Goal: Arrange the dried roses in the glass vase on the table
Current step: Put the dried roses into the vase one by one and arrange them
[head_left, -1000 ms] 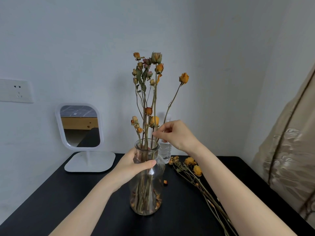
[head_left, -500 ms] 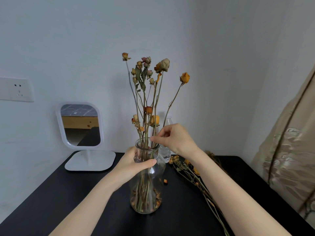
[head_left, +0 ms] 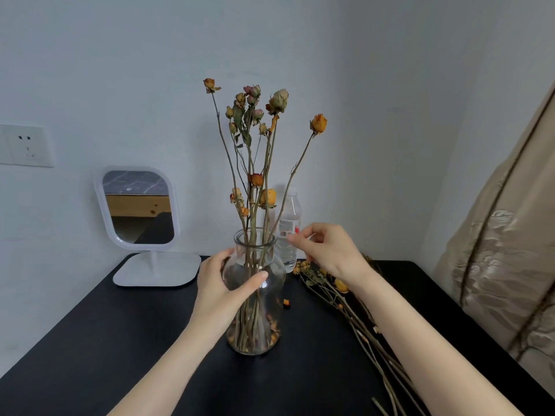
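Here the left hand (head_left: pixel 221 287) grips the vase (head_left: pixel 255 328) (right hand (head_left: pixel 329 253) hovers beside).

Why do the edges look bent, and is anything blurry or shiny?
Head view: the wide lens bows the curtain at the right; light is soft and even, no hard shadows; the glass vase shows only faint reflections; the bottle behind it looks hazy.

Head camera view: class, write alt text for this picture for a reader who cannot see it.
A person's left hand grips a glass vase of dried roses on a black table, while the right hand hovers beside its rim, fingers loosely curled. Loose rose stems lie at right; a white mirror and a plastic bottle stand behind.
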### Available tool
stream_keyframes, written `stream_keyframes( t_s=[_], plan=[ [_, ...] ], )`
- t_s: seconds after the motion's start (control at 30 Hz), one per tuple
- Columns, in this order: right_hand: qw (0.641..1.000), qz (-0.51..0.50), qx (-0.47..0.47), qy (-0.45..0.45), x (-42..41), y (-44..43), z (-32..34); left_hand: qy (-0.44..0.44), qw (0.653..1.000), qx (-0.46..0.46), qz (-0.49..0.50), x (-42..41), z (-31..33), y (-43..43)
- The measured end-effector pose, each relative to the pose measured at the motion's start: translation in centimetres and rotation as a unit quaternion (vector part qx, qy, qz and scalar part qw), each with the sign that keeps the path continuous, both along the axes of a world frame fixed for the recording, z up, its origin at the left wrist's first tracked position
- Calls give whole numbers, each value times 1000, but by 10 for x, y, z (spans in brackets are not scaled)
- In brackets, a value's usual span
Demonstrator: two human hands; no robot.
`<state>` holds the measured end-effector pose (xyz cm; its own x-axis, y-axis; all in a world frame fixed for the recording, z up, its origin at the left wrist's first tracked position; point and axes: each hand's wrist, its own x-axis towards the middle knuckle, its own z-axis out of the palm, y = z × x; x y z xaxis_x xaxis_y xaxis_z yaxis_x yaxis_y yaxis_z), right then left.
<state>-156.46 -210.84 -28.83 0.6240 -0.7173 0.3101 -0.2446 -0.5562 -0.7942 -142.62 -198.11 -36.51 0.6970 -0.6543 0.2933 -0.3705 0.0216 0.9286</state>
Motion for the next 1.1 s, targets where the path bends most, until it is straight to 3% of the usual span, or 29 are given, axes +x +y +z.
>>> stream_keyframes(
  t_s=[0.1, 0.2, 0.37, 0.53, 0.87, 1.1],
  plan=[
    [999, -12, 38, 22, -27, -7, -24, 27, 988, -92, 120, -29, -15, 17],
    [995, -35, 81, 38, -58, -16, -49, -4, 988, -107, 108, -60, -33, 26],
    [982, -108, 143, 61, -111, -31, -77, -81, 992, 2, -97, -104, -47, 9],
    [972, -163, 128, 114, -148, -42, -95, -109, 964, 174, -168, -128, -56, -35],
    [952, -138, 101, 252, -160, -55, -109, -23, 950, 278, -142, -142, -56, -115],
    [945, -139, 96, 281, -154, -61, -115, -7, 938, 331, -102, -145, -64, -140]
  ],
)
